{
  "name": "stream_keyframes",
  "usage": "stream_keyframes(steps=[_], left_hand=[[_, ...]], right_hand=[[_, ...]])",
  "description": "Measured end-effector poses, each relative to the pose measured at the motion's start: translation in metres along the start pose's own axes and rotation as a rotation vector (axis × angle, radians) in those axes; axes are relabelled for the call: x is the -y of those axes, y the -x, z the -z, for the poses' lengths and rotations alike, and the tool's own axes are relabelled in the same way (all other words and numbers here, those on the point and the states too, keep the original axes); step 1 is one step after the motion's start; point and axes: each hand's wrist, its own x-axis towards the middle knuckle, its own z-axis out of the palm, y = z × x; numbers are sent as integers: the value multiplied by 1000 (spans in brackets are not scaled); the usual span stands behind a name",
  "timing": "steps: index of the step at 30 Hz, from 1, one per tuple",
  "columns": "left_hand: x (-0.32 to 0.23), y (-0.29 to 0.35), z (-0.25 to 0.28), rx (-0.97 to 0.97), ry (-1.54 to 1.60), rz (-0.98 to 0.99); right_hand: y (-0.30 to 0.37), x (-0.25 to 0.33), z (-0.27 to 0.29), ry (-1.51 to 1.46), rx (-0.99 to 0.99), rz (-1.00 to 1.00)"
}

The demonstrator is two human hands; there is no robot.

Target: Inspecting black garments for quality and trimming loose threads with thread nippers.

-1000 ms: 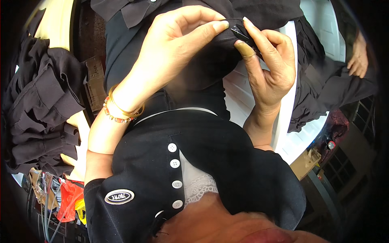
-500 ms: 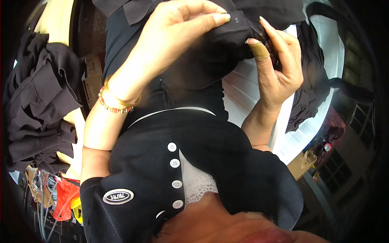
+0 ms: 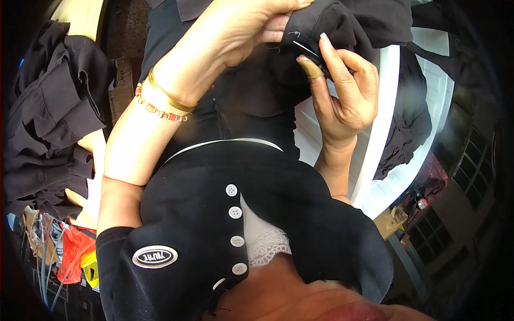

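Head view: dark cloth held over the lap.
I see the left hand pinching it, the right hand closed on a black tool beside a pale thread.

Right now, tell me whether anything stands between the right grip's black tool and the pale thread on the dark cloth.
Nothing visible stands between the black tool in the right grip and the pale thread on the dark cloth. The left grip holds the cloth to the left of the thread, outside that gap.
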Motion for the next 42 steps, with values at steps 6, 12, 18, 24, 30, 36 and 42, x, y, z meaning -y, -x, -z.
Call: stream_keyframes(steps=[6, 12, 18, 24, 30, 36, 42], left_hand=[[3, -6, 1, 122, 180, 32], [5, -3, -3, 86, 124, -14], [8, -7, -2, 261, -75, -267], [11, -6, -2, 87, 105, -53], [10, -5, -3, 96, 119, -47], [10, -5, -3, 235, -93, -265], [12, -5, -6, 97, 107, -56]], right_hand=[[-1, -2, -5, 67, -30, 24], [-1, -5, -7, 56, -48, 9], [-2, -8, -4, -13, -26, -34], [-3, -7, -2, 44, -10, 3], [-4, -4, -1, 35, -8, -15], [-3, -5, 2, 12, -5, -40], [2, -4, 1, 7, -26, -41]])
